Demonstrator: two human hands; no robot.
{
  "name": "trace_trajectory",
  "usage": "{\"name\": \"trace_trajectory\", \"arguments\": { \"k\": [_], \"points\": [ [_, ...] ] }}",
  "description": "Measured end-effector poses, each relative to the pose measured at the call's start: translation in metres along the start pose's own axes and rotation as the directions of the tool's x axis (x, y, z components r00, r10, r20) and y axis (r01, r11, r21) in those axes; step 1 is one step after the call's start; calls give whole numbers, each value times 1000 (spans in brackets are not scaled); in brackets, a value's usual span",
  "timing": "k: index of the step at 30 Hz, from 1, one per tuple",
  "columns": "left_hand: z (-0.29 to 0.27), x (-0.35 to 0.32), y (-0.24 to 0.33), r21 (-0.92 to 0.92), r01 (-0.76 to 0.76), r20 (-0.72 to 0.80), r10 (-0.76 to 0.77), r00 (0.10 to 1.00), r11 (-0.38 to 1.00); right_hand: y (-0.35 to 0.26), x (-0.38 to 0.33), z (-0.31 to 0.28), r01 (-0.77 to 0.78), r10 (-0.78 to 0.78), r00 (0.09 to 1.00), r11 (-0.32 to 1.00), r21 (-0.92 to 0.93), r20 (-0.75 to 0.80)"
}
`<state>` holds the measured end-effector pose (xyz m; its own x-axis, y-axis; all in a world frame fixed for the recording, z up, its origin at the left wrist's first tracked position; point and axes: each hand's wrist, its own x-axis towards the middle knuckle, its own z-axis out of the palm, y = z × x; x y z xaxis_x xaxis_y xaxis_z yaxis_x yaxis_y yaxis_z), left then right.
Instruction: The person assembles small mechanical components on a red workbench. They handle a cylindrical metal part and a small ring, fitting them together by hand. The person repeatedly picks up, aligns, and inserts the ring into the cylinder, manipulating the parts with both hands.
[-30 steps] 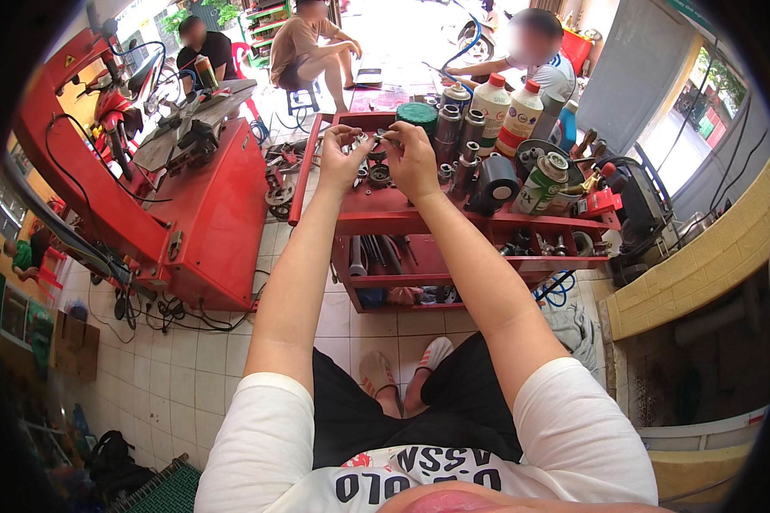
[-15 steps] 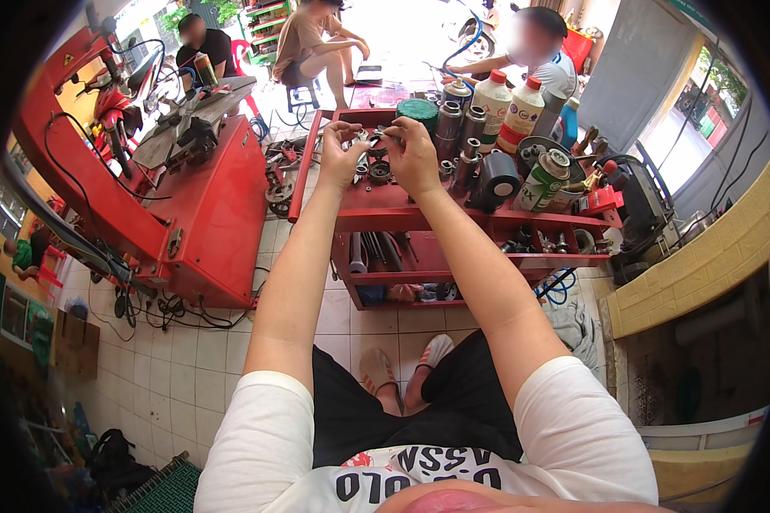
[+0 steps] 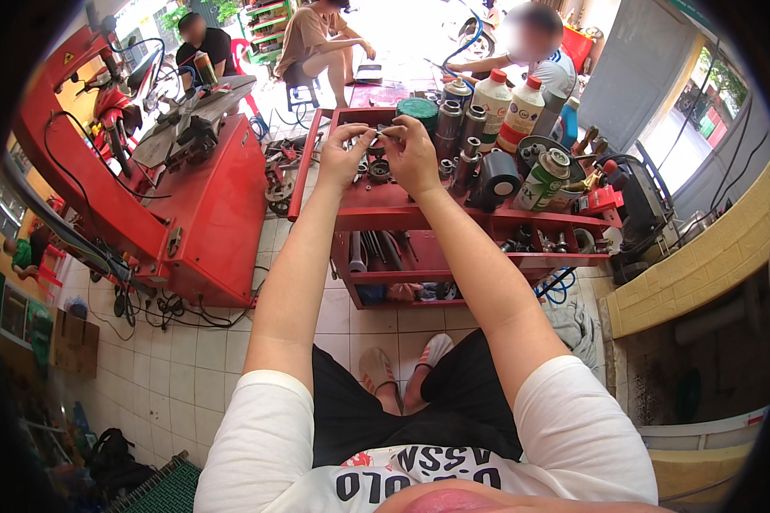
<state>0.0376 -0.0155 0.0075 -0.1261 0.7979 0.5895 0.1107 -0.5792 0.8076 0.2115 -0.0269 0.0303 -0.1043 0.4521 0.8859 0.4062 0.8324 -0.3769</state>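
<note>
Above a red tool cart (image 3: pixel 376 203), my left hand (image 3: pixel 344 156) and my right hand (image 3: pixel 411 156) meet with bent fingers. Their fingertips pinch a small shiny metal part (image 3: pixel 377 135) between them, too small for me to name. Below the fingers, a dark round metal part (image 3: pixel 378 169) lies on the cart top, partly hidden. Tall metal sockets (image 3: pixel 447 128) stand just right of my right hand. Behind them is a round green container (image 3: pixel 417 109).
Red-capped bottles (image 3: pixel 491 103), a green-and-white spray can (image 3: pixel 546 181) and a black cylindrical object (image 3: pixel 494 181) crowd the cart's right side. At left stands a red tire-changing machine (image 3: pixel 210 214), with cables (image 3: pixel 188 318) on the floor. Several other people (image 3: pixel 316 43) sit beyond the cart.
My fingertips have drawn closer together around the small metal part. My arms and the things on the cart stay nearly where they were.
</note>
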Motion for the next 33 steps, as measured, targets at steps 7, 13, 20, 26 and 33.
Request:
{"name": "trace_trajectory", "arguments": {
  "k": [7,13,20,26,33],
  "points": [
    [-2,-3,11,19,-11,25,11,1000,1000,-2,1,-1,9,-9,1000,1000,-5,23],
    [-3,-4,11,-139,141,-28,-146,989,980,-12,2,-3,17,-15,999,999,-50,51],
    [-1,-6,17,-283,164,8,-169,986,945,-3,1,-1,35,-32,998,998,-54,54],
    [0,-5,21,-381,177,44,-173,984,908,-7,2,-4,42,-39,998,997,-65,54],
    [0,-5,12,-182,147,52,-139,989,972,-2,1,-2,10,-7,999,998,-65,42]
  ]
}}
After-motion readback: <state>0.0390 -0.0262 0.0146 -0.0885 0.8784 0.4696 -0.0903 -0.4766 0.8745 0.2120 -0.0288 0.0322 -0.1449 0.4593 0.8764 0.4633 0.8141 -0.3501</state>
